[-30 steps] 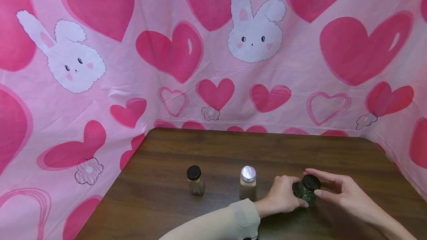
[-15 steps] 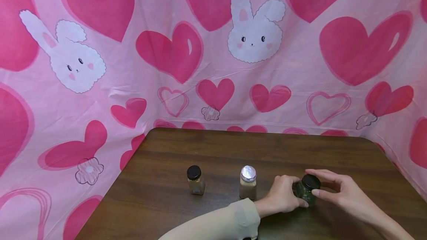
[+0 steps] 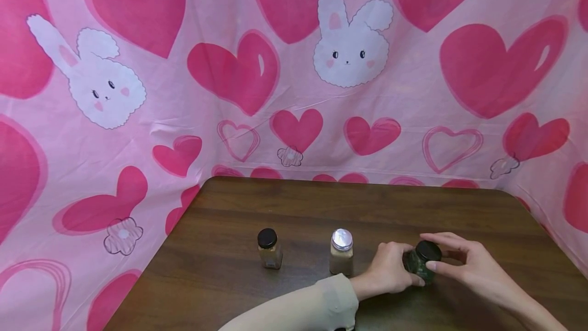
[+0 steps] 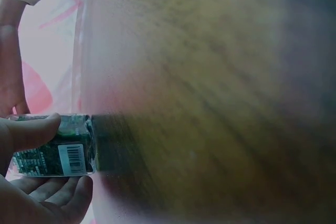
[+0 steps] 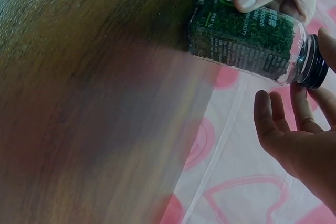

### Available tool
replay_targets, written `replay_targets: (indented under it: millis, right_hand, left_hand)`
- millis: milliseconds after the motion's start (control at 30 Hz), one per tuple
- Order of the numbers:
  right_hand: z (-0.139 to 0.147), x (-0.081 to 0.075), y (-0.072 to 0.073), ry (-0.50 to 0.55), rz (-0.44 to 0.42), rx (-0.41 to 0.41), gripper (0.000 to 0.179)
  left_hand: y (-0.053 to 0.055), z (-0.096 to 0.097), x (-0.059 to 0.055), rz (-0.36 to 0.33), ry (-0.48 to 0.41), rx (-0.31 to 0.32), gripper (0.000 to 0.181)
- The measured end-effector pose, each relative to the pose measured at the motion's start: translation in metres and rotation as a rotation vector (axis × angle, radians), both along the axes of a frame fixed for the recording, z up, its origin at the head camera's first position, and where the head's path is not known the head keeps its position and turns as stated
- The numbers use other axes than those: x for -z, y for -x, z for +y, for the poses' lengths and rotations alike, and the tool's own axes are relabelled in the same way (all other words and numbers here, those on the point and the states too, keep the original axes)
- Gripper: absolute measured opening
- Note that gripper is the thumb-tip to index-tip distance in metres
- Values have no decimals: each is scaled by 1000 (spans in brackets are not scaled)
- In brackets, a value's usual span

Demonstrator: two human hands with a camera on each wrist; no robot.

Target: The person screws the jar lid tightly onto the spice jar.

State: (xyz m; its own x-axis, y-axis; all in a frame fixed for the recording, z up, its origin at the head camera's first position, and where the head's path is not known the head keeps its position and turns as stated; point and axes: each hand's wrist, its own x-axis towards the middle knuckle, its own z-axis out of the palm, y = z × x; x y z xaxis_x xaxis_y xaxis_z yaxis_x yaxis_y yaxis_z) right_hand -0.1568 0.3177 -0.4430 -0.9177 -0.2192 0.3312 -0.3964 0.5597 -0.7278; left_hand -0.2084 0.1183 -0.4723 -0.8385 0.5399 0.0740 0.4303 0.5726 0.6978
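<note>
My left hand [image 3: 389, 268] grips the clear body of a spice jar [image 3: 415, 264] at the right of the table in the head view. Green dried flakes fill this jar [image 5: 241, 38], and pale print runs along its side in the right wrist view. Its base is at the tabletop. The thumb and fingers of my right hand [image 3: 468, 262] pinch the black screw cap [image 3: 429, 251] from the right side. The cap [image 5: 314, 64] sits on the jar's neck. In the left wrist view a barcode label [image 4: 72, 159] shows low on the jar, between left thumb and fingers.
Left of my hands stands a jar with a silvery lid [image 3: 342, 239] and beige contents, just behind my left forearm. Farther left is a smaller black-capped jar [image 3: 270, 254]. The brown wooden table [image 3: 285, 203] ends at a pink heart-patterned cloth [image 3: 321, 162] behind.
My right thumb has slid a little leftward across the front of the black cap. My left hand and the jars have stayed in place.
</note>
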Motion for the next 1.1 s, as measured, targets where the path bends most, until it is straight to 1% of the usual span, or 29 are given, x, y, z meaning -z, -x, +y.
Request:
replay_targets:
  millis: [200, 333, 567, 700, 800, 900, 1000, 1100]
  right_hand:
    - [-2, 0, 1, -9, 23, 2, 49]
    - [-3, 1, 1, -15, 38, 3, 51]
    - [-5, -1, 2, -28, -2, 29, 51]
    - [-6, 0, 3, -28, -8, 43, 52]
    - [-7, 2, 3, -32, 17, 51, 54]
    - [-7, 3, 3, -36, 47, 60, 61]
    - [-7, 2, 2, -15, 47, 37, 72]
    - [-5, 0, 1, 10, 41, -24, 78]
  left_hand:
    - [0, 0, 0, 20, 3, -9, 50]
    - [0, 0, 0, 15, 3, -8, 49]
    - [0, -1, 0, 1, -1, 3, 47]
    - [0, -1, 0, 11, 8, 2, 47]
    - [0, -1, 0, 17, 11, 1, 46]
    - [0, -1, 0, 14, 10, 4, 46]
    - [0, -1, 0, 14, 8, 6, 47]
    - [1, -1, 0, 15, 5, 5, 47]
